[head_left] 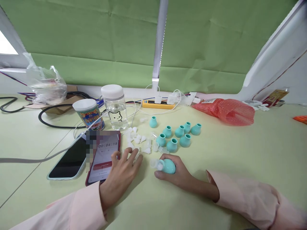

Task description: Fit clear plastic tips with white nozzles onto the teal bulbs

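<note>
My right hand (176,172) is closed around a teal bulb (169,166) lying on its side, its neck to the left with a clear plastic piece (154,164) in it. Near the small white and clear parts (137,139), my left hand (124,166) has its fingers apart and bent; nothing shows between them, though the fingertips partly cover a few parts. Several more teal bulbs (172,145) stand with their openings up, beyond my right hand.
Left of my left hand lie a lit phone (105,159) and a dark phone (69,159). Behind them stand a printed can (90,116) and a clear bottle (116,111). A yellow power strip (148,104), white cables and a red bubble-wrap bag (227,111) lie at the back.
</note>
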`<state>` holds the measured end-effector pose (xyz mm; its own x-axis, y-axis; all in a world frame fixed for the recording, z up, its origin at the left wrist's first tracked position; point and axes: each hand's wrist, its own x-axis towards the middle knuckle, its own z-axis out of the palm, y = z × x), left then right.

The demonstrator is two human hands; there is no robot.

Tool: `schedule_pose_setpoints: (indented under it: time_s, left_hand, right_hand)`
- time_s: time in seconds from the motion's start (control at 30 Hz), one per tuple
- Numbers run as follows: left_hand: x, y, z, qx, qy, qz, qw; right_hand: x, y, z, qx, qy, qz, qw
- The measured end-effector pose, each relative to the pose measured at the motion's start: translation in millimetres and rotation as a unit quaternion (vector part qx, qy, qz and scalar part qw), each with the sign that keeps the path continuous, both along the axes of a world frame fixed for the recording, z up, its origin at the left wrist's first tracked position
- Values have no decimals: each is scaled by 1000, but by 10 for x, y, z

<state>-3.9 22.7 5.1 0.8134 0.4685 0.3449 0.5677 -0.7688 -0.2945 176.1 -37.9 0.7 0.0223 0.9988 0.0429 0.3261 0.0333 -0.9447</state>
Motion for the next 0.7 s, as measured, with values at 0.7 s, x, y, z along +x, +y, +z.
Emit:
schedule_pose_setpoints:
  time_s: [0.7]
  left_hand:
    - [-6,-61,82,-547,-519,-51,655]
  right_hand:
    - [191,75,39,356,-299,18,885]
